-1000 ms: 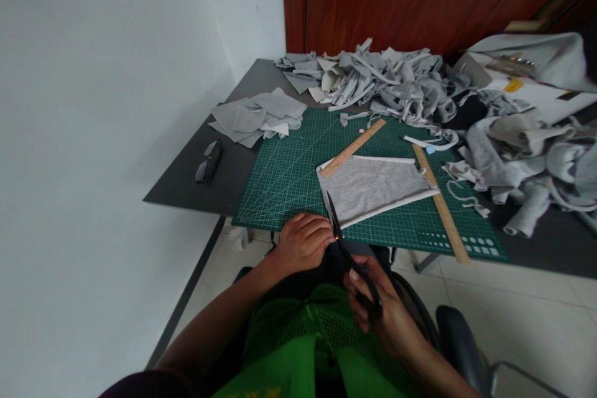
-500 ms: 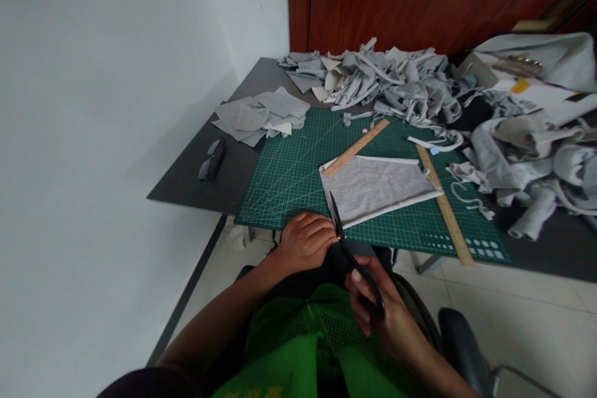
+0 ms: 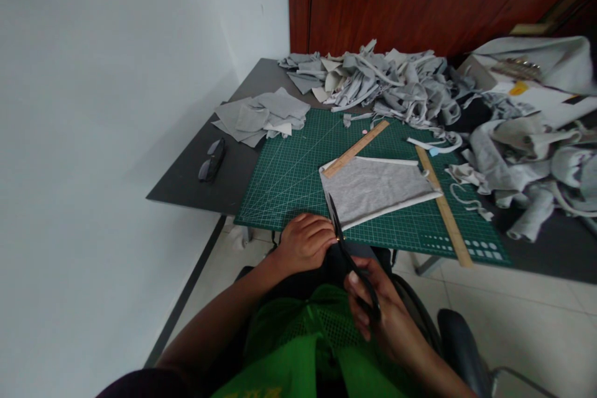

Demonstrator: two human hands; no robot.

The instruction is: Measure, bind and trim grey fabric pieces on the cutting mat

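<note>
A piece of grey fabric (image 3: 373, 189) with rolled pale edges lies on the green cutting mat (image 3: 289, 174). My left hand (image 3: 308, 241) is at the mat's front edge, fingers closed together beside the fabric's near left corner; what they pinch is too small to make out. In my right hand (image 3: 370, 298) are black scissors (image 3: 344, 252), held by the handles, with the blades pointing away from me over the fabric's left edge. A short wooden ruler (image 3: 357, 149) rests across the fabric's far left corner. A longer ruler (image 3: 445, 208) passes beside its right end.
Dark sunglasses (image 3: 212, 160) and flat grey pieces (image 3: 263, 115) lie at the left of the table (image 3: 186, 180). Heaped scraps (image 3: 396, 84) fill the back, with more cloth (image 3: 517, 155) and a white box (image 3: 550, 102) on the right. A chair armrest (image 3: 461, 345) is near my right forearm.
My right hand and the scissor handles have shifted slightly to the left, and the blades look closer together. My left hand has hardly moved.
</note>
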